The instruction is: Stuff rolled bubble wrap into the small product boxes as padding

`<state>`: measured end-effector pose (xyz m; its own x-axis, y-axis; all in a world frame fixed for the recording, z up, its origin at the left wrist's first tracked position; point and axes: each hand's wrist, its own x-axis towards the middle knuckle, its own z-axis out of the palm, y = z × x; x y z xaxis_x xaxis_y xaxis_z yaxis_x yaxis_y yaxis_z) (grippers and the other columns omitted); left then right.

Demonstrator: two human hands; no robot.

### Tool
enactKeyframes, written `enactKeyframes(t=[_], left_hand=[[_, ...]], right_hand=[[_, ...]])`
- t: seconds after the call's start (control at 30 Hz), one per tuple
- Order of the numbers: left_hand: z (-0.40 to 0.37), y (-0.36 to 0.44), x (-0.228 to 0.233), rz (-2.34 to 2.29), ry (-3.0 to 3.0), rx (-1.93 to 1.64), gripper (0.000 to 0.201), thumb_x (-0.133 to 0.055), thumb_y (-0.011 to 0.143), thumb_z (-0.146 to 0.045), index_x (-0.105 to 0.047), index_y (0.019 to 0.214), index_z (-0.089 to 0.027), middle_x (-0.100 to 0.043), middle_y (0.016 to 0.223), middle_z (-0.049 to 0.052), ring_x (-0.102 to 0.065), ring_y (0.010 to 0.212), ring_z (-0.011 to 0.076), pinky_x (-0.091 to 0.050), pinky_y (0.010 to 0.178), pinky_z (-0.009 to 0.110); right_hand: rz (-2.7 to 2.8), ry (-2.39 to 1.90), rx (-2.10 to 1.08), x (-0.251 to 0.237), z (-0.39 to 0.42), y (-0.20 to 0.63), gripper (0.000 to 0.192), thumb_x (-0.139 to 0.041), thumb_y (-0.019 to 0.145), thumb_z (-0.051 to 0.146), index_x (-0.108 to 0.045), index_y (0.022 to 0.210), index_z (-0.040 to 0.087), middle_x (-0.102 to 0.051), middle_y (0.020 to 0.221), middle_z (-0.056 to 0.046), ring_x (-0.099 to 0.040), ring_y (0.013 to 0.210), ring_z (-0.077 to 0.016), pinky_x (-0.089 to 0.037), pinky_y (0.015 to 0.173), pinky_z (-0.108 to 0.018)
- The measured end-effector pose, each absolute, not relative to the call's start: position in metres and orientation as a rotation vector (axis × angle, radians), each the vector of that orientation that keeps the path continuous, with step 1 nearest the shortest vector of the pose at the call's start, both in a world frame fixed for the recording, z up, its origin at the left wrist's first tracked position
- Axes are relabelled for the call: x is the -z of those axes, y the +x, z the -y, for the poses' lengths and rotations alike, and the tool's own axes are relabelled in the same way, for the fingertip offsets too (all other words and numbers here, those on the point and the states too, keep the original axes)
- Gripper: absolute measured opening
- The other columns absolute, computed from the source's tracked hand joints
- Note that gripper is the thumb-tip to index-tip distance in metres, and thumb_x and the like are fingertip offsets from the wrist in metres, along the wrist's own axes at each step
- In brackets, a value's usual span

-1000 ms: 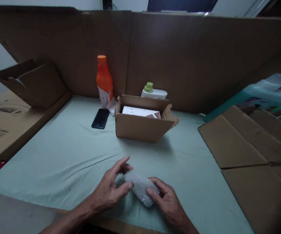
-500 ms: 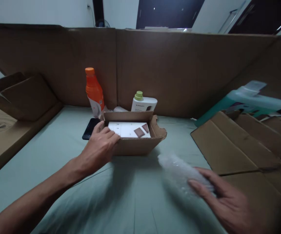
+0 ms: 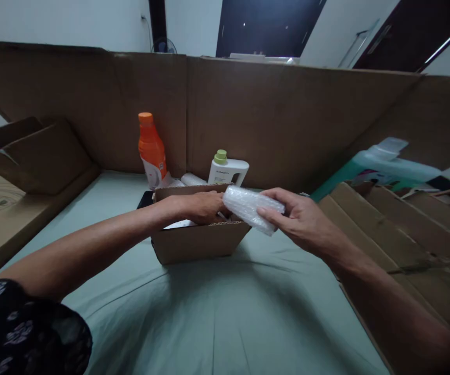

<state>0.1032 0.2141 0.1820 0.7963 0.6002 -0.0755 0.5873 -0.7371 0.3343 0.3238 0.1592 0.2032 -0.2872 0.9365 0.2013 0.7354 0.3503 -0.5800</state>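
Note:
A small open cardboard box (image 3: 197,245) stands on the pale green sheet before me. My left hand (image 3: 205,205) reaches over its near side into it, and the fingertips are hidden inside. Part of a white box (image 3: 180,224) shows under that wrist. In my right hand (image 3: 293,216) is a roll of bubble wrap (image 3: 250,205), pinched between thumb and fingers at its right end. Its left end is above the cardboard box's right side, close to my left hand. Whether anything is wrapped inside the roll, I cannot tell.
Behind the box stand an orange bottle (image 3: 151,151) and a white bottle with a green cap (image 3: 228,171). A dark phone (image 3: 144,200) lies partly hidden at left. Cardboard pieces (image 3: 369,229) and a large teal bottle (image 3: 369,166) are at right. A tall cardboard wall (image 3: 287,125) closes the back.
My right hand has brought the bubble wrap up and left to the box. My left hand has moved from the box's left edge into it. The box sits slightly further left.

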Motion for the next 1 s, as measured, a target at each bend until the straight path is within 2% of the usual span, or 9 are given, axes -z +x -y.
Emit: enactKeyframes(t=[0.1,0.2,0.37,0.43,0.6,0.67,0.8,0.9,1.0], left_hand=[[-0.210,0.102,-0.180,-0.973,2.586,-0.088,0.018,-0.055,0.088,-0.019,-0.071,0.094,-0.018,-0.072,0.093,0.003,-0.063,0.078,0.0163,-0.043,0.066,0.026],[-0.205,0.092,-0.184,-1.000,2.601,-0.026,0.021,-0.053,0.085,-0.019,-0.074,0.085,-0.019,-0.072,0.085,0.003,-0.062,0.071,0.0154,-0.041,0.061,0.026],[-0.193,0.063,-0.196,-1.091,2.628,-0.052,0.029,-0.058,0.086,-0.025,-0.075,0.109,-0.028,-0.076,0.101,0.001,-0.067,0.086,0.0175,-0.045,0.071,0.024],[-0.184,0.050,-0.198,-1.156,2.631,-0.056,0.028,-0.057,0.088,-0.029,-0.075,0.110,-0.028,-0.076,0.102,0.002,-0.068,0.088,0.0184,-0.046,0.074,0.025],[-0.166,0.040,-0.197,-1.373,2.571,0.105,0.026,-0.053,0.091,-0.029,-0.077,0.084,-0.021,-0.076,0.090,0.006,-0.067,0.078,0.0189,-0.046,0.073,0.028],[-0.163,0.041,-0.197,-1.486,2.555,0.157,0.032,-0.050,0.092,-0.030,-0.075,0.078,-0.018,-0.076,0.089,0.010,-0.066,0.075,0.0201,-0.045,0.068,0.029],[-0.161,0.037,-0.196,-1.594,2.526,0.169,0.035,-0.046,0.092,-0.031,-0.076,0.078,-0.017,-0.074,0.084,0.012,-0.065,0.071,0.0235,-0.044,0.063,0.032],[-0.162,0.023,-0.190,-1.561,2.561,0.048,0.031,-0.046,0.092,-0.028,-0.075,0.091,-0.019,-0.073,0.098,0.011,-0.067,0.085,0.0251,-0.046,0.070,0.033],[-0.164,0.009,-0.181,-1.539,2.591,0.027,0.026,-0.051,0.088,-0.026,-0.073,0.100,-0.020,-0.071,0.104,0.011,-0.067,0.090,0.0257,-0.048,0.074,0.034]], right_hand=[[2.290,-1.649,-0.310,-0.207,-0.164,0.318,0.029,-0.055,0.086,0.034,-0.072,0.105,0.021,-0.074,0.085,-0.003,-0.063,0.068,-0.0175,-0.040,0.057,-0.026],[2.491,-1.832,-0.078,-0.223,-0.169,0.309,0.034,-0.056,0.085,0.031,-0.073,0.113,0.021,-0.077,0.092,-0.006,-0.067,0.076,-0.0219,-0.040,0.061,-0.029],[2.619,-1.707,0.035,-0.256,-0.184,0.286,0.035,-0.053,0.087,0.030,-0.073,0.113,0.021,-0.077,0.096,-0.006,-0.067,0.078,-0.0198,-0.042,0.063,-0.027],[2.741,-1.709,0.107,-0.263,-0.190,0.272,0.033,-0.055,0.085,0.030,-0.074,0.110,0.021,-0.076,0.093,-0.007,-0.066,0.075,-0.0203,-0.039,0.060,-0.028],[3.104,-1.801,0.330,-0.263,-0.205,0.231,0.024,-0.061,0.077,0.016,-0.076,0.095,0.017,-0.074,0.083,-0.010,-0.065,0.070,-0.0225,-0.037,0.057,-0.030],[3.194,-1.767,0.311,-0.258,-0.213,0.217,0.019,-0.062,0.075,0.014,-0.076,0.089,0.016,-0.072,0.078,-0.010,-0.065,0.068,-0.0226,-0.039,0.056,-0.030],[3.241,-1.712,-0.022,-0.241,-0.227,0.204,0.011,-0.065,0.073,0.013,-0.074,0.077,0.016,-0.071,0.072,-0.009,-0.064,0.066,-0.0208,-0.041,0.057,-0.030],[3.138,-1.789,-0.027,-0.227,-0.227,0.210,0.015,-0.063,0.076,0.014,-0.075,0.085,0.016,-0.074,0.081,-0.013,-0.067,0.073,-0.0235,-0.043,0.058,-0.031],[3.098,-1.804,-0.054,-0.219,-0.224,0.223,0.021,-0.062,0.082,0.024,-0.074,0.098,0.017,-0.075,0.094,-0.014,-0.068,0.079,-0.0250,-0.044,0.058,-0.031]])
